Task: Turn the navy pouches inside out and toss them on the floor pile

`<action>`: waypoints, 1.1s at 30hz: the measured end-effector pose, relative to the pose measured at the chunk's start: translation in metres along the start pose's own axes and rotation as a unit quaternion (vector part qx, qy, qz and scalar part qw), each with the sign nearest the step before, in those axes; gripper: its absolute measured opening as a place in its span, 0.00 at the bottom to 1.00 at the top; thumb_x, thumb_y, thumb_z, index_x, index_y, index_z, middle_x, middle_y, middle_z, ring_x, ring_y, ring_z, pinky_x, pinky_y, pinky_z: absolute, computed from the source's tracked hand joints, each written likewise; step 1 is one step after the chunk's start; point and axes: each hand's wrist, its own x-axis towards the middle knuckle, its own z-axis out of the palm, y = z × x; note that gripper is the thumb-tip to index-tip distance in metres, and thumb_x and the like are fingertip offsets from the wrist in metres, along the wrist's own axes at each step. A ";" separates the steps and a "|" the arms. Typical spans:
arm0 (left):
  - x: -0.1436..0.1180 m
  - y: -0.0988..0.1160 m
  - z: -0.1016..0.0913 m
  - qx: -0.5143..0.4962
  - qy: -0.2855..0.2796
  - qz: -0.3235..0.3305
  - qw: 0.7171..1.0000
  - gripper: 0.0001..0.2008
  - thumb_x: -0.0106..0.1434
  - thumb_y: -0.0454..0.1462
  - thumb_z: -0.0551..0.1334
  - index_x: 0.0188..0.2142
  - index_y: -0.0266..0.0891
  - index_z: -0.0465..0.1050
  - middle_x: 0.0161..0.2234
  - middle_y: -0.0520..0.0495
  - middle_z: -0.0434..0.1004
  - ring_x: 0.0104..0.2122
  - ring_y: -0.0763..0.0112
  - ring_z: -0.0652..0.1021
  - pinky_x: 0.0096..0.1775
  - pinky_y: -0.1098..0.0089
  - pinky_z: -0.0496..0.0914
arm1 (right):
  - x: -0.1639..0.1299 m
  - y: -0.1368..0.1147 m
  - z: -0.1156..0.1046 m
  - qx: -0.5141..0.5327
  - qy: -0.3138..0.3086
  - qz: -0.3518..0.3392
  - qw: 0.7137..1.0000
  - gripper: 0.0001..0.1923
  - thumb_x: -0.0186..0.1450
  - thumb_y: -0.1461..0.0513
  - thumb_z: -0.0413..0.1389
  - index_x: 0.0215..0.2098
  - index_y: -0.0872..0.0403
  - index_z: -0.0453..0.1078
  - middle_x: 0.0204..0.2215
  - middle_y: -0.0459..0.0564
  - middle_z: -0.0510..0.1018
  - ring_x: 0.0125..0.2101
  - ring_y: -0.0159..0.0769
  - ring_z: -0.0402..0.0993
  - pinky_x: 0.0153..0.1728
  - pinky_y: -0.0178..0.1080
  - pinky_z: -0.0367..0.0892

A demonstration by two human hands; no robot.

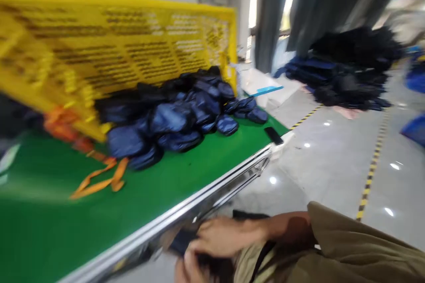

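Low in the head view, beside the table's metal edge, my right hand (222, 235) is closed over a dark fabric piece (183, 241). My left hand (191, 269) shows only partly at the bottom edge, its fingers pinched against the same cloth near the right fingertips. Motion blurs both hands, and the fabric's full shape is hidden beneath them. Several navy fabric pouches (171, 118) lie heaped on the green tabletop (159, 194), spilling from a yellow plastic crate (133, 3) tipped on its side.
Orange straps (99, 183) trail from the crate onto the table. A black phone (274, 135) lies at the table's far corner. Beyond, a pile of dark cloth (345, 70) sits on the floor near yellow-black tape (372, 172). Blue bags (415, 129) are at far right.
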 end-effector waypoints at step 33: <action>-0.074 -0.074 0.040 0.020 0.157 0.175 0.972 0.18 0.82 0.41 0.60 0.31 0.46 0.72 0.25 0.55 0.74 0.29 0.67 0.76 0.78 0.40 0.63 | 0.037 0.044 0.051 0.304 0.023 0.124 0.944 0.41 0.62 0.29 0.60 0.57 0.48 0.83 0.51 0.61 0.90 0.51 0.58 0.88 0.51 0.49 0.85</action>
